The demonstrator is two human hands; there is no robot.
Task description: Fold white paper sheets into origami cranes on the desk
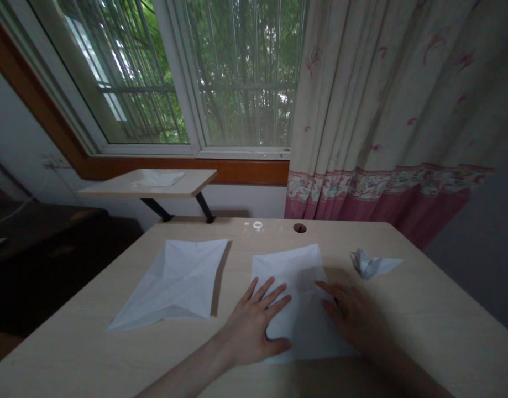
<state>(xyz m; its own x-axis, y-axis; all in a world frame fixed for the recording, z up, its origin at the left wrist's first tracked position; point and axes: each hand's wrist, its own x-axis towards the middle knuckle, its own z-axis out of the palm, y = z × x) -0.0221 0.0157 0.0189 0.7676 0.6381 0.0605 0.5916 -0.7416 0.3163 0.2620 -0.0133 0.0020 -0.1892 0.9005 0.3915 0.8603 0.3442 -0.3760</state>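
A white sheet of paper (299, 326) lies on the table in front of me. My left hand (256, 326) rests flat on its left side, fingers spread and thumb stretched out. On the right edge of the same sheet is my right hand (353, 315), its index finger extended and its thumb apart, with the other fingers partly curled in shadow. Nothing shows in its grip. To the left lies a second sheet of creased white paper (187, 276), its edges lifting off the table. A folded paper figure (372, 264) sits beyond my right hand.
The light wooden table (88, 337) has a round cable hole (299, 228) near its back edge. A raised shelf (113, 188) at the back left carries another white paper (158, 178). A curtain (361, 138) hangs behind, beside a barred window (241, 83).
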